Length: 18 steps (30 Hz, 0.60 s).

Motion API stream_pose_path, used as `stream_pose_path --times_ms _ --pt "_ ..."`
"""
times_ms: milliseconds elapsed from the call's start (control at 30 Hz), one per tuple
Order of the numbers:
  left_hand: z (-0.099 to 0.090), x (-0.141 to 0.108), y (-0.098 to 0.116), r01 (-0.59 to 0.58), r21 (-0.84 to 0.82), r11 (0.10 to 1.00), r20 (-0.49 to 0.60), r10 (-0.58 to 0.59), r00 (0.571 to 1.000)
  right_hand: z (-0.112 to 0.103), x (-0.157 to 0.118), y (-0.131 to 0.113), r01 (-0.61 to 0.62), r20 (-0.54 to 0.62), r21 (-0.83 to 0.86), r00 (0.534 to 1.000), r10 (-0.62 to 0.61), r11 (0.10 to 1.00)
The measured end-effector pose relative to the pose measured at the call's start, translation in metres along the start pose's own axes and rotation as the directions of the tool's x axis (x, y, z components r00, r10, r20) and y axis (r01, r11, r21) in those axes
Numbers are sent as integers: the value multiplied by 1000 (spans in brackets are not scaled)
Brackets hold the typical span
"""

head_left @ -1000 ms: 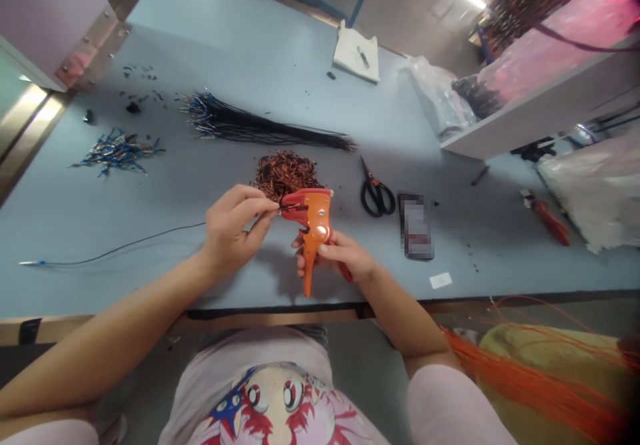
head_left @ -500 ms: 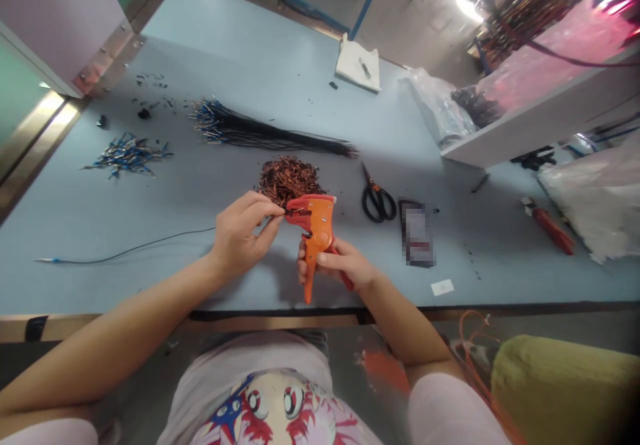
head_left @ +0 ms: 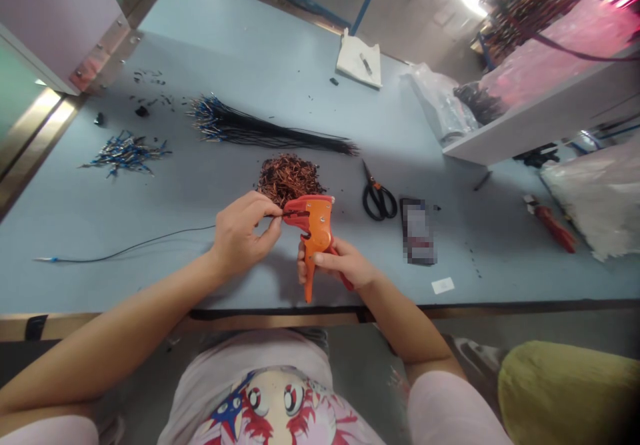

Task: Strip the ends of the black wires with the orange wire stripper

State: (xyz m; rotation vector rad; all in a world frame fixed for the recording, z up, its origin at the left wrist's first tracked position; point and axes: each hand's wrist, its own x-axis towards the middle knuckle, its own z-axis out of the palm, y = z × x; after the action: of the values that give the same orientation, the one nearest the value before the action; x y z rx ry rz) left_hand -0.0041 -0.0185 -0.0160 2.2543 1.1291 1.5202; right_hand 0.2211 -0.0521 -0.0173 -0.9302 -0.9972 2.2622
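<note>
Along the bench's (head_left: 165, 291) near edge, one small white card (head_left: 443, 286) lies flat. Just beyond, two hands at work. Right hand (head_left: 350, 265) is wrapped round the handles of one orange-and-red hand tool (head_left: 319, 228), held over the bench, head up. Left hand (head_left: 246, 231) has thumb and fingertips pinched on one black wire (head_left: 155, 236), right at the tool's mouth; the wire's tail runs left to one blue-and-silver tip (head_left: 47, 259). Can't tell if the tool's bite is closed.

Risks, my read: wire goes in crooked or too deep, strands get nicked. Pinch is loose, wire slips. Fingertips sit close to the mouth; early squeeze could catch skin.

Count, further out: one phone (head_left: 420, 231), one pair of black scissors (head_left: 379, 201), one red-handled tool (head_left: 553, 226) off right. One heap of copper-coloured scraps (head_left: 290, 175), pieces uncountable. One pile of blue-and-silver terminals (head_left: 126, 153), too tangled to count. One black wire bundle (head_left: 270, 129), many strands. Far side: one white pad (head_left: 354, 71).
</note>
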Motion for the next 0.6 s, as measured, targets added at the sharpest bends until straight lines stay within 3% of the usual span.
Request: stream_pose_path --times_ms 267,600 --pt "0 0 0 12 -10 1000 -1 -12 1000 3 0 1 42 -18 -49 999 -43 998" --pt "-5 -1 -3 -30 132 991 114 15 993 8 2 3 15 -21 -74 1000 -17 997"
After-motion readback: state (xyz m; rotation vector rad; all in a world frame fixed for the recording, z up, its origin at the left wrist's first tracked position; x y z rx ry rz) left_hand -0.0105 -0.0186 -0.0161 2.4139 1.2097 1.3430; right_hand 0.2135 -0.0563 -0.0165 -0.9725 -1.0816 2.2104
